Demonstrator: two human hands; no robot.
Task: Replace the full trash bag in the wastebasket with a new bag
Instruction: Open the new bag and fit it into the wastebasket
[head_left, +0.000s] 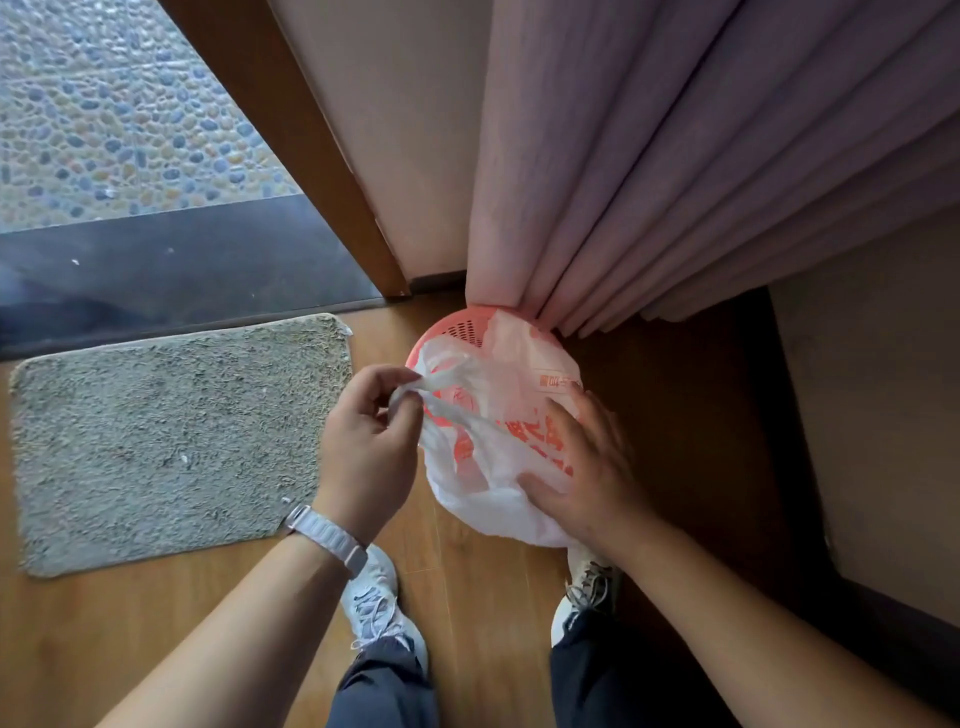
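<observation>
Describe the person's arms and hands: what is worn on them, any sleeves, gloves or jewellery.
The left hand and right hand are bare: no gloves. A pale, whitish ribbed watch strap circles the left wrist; its face is out of view. The right wrist wears nothing. No sleeve shows on the left forearm or the right forearm.

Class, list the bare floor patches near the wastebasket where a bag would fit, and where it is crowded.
Bare wood floor lies right of the wastebasket, up to the beige panel; more lies nearside of the mat. Crowded: the curtain hangs against it behind; the left hand, right hand, bag and shoes fill the near side.
</observation>
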